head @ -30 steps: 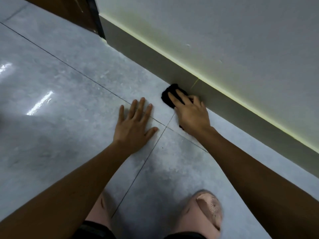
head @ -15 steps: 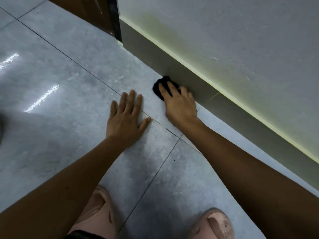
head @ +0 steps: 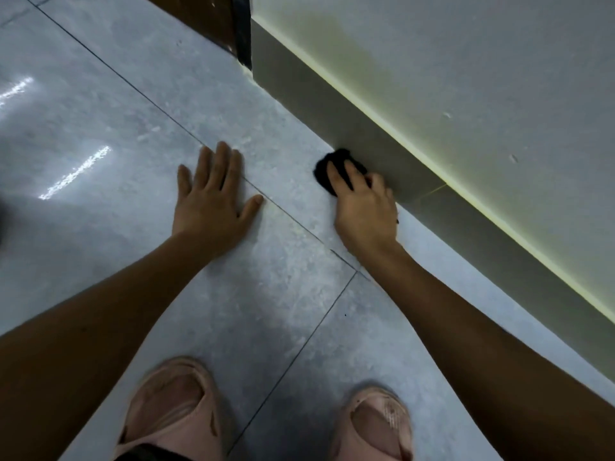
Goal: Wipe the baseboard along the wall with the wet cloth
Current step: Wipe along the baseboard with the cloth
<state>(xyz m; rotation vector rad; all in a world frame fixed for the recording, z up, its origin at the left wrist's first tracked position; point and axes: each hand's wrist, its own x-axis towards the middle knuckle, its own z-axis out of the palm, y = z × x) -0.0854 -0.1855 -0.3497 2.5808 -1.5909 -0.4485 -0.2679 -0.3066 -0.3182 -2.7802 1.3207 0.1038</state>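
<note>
A black cloth (head: 324,171) lies bunched against the grey baseboard (head: 316,101) where it meets the floor. My right hand (head: 366,211) presses on it, with index and middle fingers stretched over the cloth and the other fingers against the baseboard. Most of the cloth is hidden under the hand. To the left, my left hand (head: 213,201) rests flat on the floor tile with fingers spread, holding nothing. A thin joint line in the baseboard (head: 432,191) sits just right of my right hand.
The baseboard ends at a dark door frame (head: 241,28) beside a brown door (head: 199,15) at the top. Above it rises the pale wall (head: 466,61). Glossy grey floor tiles (head: 100,94) stretch left. My two pink sandals (head: 173,410) (head: 376,424) stand at the bottom.
My right hand slid the cloth left along the baseboard, away from the joint line toward the door frame. My left hand shifted left on the floor. Both feet moved into view.
</note>
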